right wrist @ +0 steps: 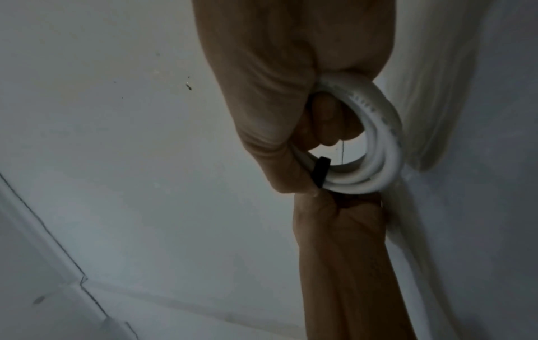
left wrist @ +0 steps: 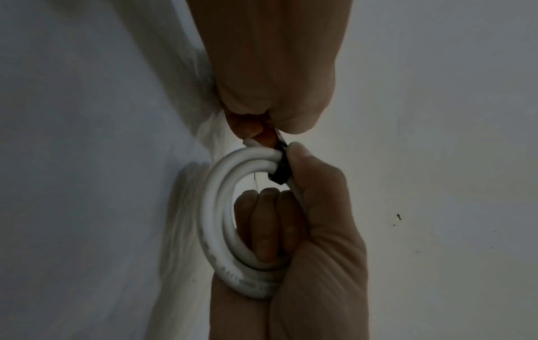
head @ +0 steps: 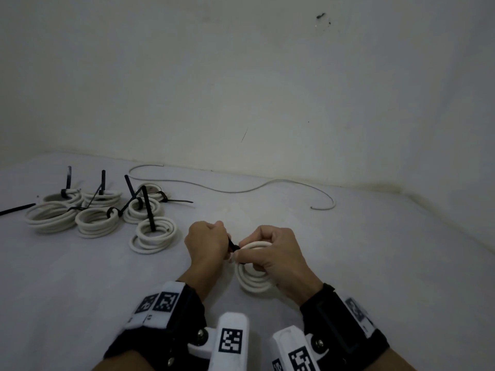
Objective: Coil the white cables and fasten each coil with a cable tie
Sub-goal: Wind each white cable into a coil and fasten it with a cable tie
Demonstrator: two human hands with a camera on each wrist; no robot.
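My right hand grips a white cable coil, fingers curled through its middle and thumb pressing a black cable tie against the loops. My left hand is closed on the tie's free end, right beside the coil. In the left wrist view the coil hangs from the right hand with the tie wrapped round its top. In the right wrist view the tie circles the coil, and the left hand sits just beneath it.
Several tied white coils with black tie tails sticking up lie at the left on the white sheet. One loose white cable snakes along the back near the wall.
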